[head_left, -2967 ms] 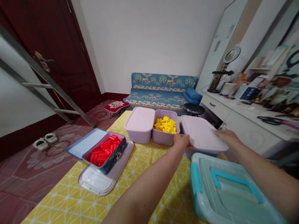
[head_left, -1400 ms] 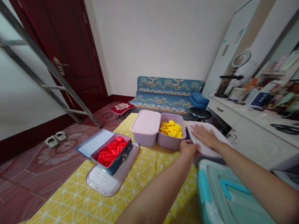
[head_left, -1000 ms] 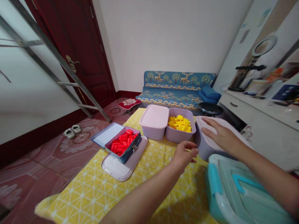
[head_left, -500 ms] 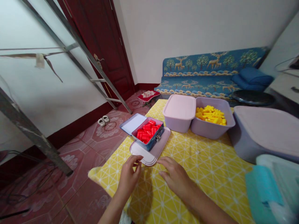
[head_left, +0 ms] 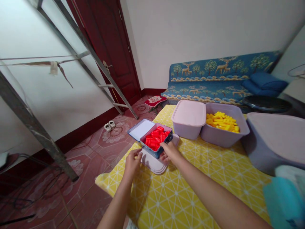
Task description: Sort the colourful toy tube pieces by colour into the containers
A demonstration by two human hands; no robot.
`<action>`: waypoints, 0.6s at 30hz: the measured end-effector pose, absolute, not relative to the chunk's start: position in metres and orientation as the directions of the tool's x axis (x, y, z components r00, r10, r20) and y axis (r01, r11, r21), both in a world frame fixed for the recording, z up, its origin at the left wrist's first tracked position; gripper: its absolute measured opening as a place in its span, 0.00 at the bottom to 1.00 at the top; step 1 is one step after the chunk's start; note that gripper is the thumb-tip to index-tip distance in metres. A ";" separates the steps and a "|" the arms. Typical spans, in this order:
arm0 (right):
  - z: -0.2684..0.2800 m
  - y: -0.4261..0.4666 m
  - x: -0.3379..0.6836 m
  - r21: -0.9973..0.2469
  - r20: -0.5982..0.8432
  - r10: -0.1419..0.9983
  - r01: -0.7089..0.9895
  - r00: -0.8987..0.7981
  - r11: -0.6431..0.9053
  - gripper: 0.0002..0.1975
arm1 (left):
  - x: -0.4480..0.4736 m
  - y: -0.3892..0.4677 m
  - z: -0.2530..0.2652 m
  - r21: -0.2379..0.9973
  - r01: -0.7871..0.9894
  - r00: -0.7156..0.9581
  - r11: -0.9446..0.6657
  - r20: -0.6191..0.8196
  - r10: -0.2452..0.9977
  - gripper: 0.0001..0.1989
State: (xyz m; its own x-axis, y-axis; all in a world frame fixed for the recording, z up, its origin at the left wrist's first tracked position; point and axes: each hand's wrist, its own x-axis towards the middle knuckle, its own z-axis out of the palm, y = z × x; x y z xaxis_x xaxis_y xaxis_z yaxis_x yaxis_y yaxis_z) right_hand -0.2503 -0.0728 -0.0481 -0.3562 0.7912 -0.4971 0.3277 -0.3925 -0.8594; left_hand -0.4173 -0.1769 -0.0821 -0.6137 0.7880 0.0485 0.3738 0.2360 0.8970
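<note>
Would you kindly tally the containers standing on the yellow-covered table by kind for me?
Lilac tubs with lids on: 2
Open lilac tub: 1
Open blue hinged tin: 1
Teal box, partly out of frame: 1
Total: 5

A home room (patterned sofa, shoes by the wall).
</note>
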 end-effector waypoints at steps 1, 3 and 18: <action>-0.046 -0.072 -0.253 -0.848 -0.514 0.783 0.342 -0.350 -0.404 0.25 | -0.416 -0.179 -0.083 0.885 0.406 -0.600 0.227 0.071 0.797 0.12; -0.042 -0.070 -0.257 -0.829 -0.543 0.768 0.366 -0.340 -0.424 0.23 | -0.413 -0.183 -0.083 0.828 0.505 -0.574 0.245 0.110 0.811 0.16; -0.017 -0.057 -0.254 -0.848 -0.519 0.781 0.325 -0.348 -0.418 0.12 | -0.422 -0.193 -0.071 0.822 0.363 -0.558 0.438 -0.185 0.809 0.15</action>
State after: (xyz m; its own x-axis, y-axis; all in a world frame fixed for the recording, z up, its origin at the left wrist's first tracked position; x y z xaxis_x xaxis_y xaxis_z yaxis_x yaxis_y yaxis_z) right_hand -0.2541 -0.0569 -0.0168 -0.3477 0.7810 -0.5187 0.3254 -0.4183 -0.8480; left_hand -0.4220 -0.1932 -0.0710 -0.5582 0.8089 -0.1846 0.3629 0.4381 0.8224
